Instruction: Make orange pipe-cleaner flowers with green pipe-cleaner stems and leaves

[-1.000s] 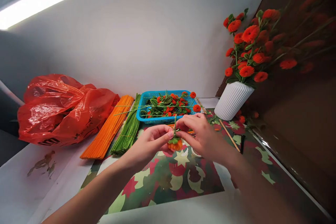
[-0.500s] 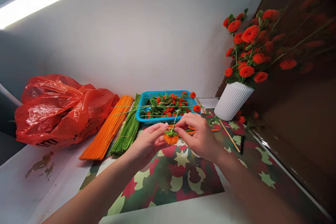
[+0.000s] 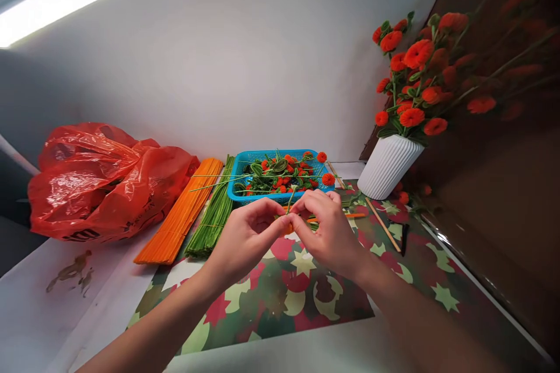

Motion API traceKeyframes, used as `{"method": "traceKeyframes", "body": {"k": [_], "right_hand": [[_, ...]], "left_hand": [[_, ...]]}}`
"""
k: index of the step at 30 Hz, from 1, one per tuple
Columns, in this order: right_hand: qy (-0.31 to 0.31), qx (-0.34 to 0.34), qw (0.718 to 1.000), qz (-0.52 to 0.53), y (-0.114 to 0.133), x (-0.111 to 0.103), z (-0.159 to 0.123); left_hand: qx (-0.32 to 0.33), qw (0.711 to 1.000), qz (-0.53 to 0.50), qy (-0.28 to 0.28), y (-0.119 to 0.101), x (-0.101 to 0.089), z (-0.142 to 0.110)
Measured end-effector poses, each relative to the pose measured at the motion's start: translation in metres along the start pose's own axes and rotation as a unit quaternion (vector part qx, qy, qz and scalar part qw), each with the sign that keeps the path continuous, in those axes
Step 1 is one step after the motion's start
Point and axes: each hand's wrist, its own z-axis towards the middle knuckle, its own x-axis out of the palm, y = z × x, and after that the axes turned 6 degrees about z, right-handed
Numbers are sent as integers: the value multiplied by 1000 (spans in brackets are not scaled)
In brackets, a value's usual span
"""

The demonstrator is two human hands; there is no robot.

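Observation:
Between my two hands is a small orange pipe-cleaner flower (image 3: 289,229) with a green stem that points up and away. Most of its head is hidden behind my fingers. My left hand (image 3: 247,233) pinches it from the left with thumb and forefinger. From the other side, my right hand (image 3: 326,230) pinches it too, so that both thumb tips meet at the base of the stem. Just beyond the hands stands a blue plastic basket (image 3: 275,154) holding orange-red flowers and green leaves on stems.
Left of the basket lie green pipe cleaners (image 3: 209,224) and orange pipe cleaners (image 3: 179,213), then a red plastic bag (image 3: 109,186). At right, a white ribbed vase (image 3: 388,168) holds orange flowers, near a wooden stick (image 3: 382,224). A patterned sheet (image 3: 280,315) covers the table.
My left hand has turned and closed in, bringing its thumb and forefinger to the stem base beside the right fingertips. The orange flower head, plainly visible before, is now mostly covered.

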Motion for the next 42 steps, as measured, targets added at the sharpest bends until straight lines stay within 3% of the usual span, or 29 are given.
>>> {"method": "traceKeyframes", "body": {"k": [4, 9, 13, 16, 19, 23, 28, 31, 37, 42], "right_hand": [[18, -2, 1000, 12, 3, 2, -2], [65, 20, 997, 36, 3, -6, 1], [106, -21, 992, 59, -3, -19, 6], [108, -48, 990, 73, -8, -24, 9], [119, -20, 983, 139, -14, -22, 11], [148, 48, 954, 257, -23, -15, 11], [176, 58, 923, 338, -30, -10, 12], [132, 85, 925, 347, -30, -10, 13], [41, 130, 960, 246, -19, -14, 12], [18, 88, 952, 294, -18, -8, 7]], "left_hand": [[-21, 999, 8, 45, 0, -7, 2], [-6, 1000, 20, 13, 7, -3, 0], [-9, 1000, 26, 9, 6, 0, -1], [-53, 996, -37, 64, 5, -1, 2], [-103, 979, -116, 129, 8, -5, 7], [-128, 964, -170, 163, 12, -8, 9], [-146, 947, -208, 195, 10, -8, 8], [-120, 955, -210, 171, 9, -8, 6], [-30, 991, -133, 20, 4, -3, 4], [-35, 989, -137, 39, 7, -4, 7]]}}
